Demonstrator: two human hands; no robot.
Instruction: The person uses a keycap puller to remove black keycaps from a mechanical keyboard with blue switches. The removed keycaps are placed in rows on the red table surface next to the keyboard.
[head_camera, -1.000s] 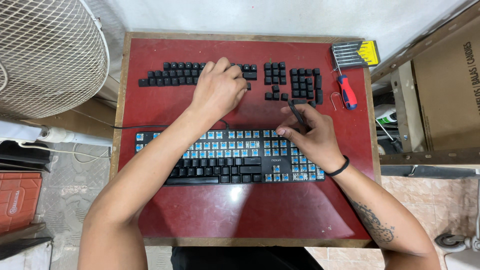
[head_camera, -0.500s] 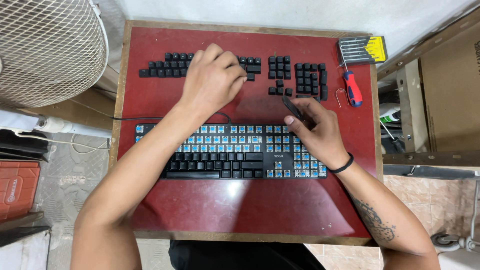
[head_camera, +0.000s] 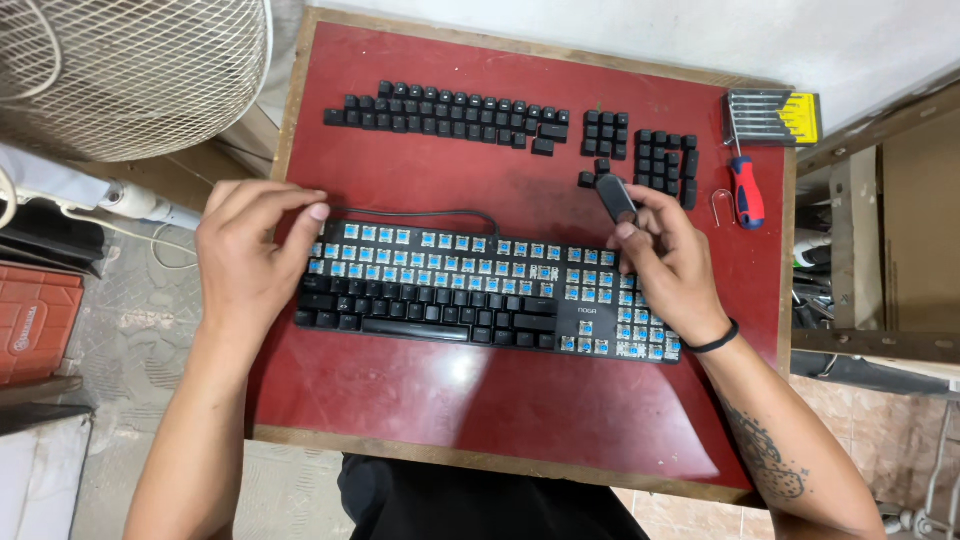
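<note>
Here the left hand (head_camera: 248, 262) lies flat with curled fingers on the left end of the keyboard (head_camera: 470, 290), holding nothing. The right hand (head_camera: 668, 258) pinches a long black keycap (head_camera: 614, 196) above the keyboard's right part. Farther lie rows of removed keycaps (head_camera: 450, 112); at right, a red screwdriver (head_camera: 745, 190) on the red counter (head_camera: 480, 400).

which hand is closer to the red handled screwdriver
Right. The right hand holds a black keycap beside the loose key rows, just left of the red-handled screwdriver. The left hand rests at the keyboard's far left end.
</note>
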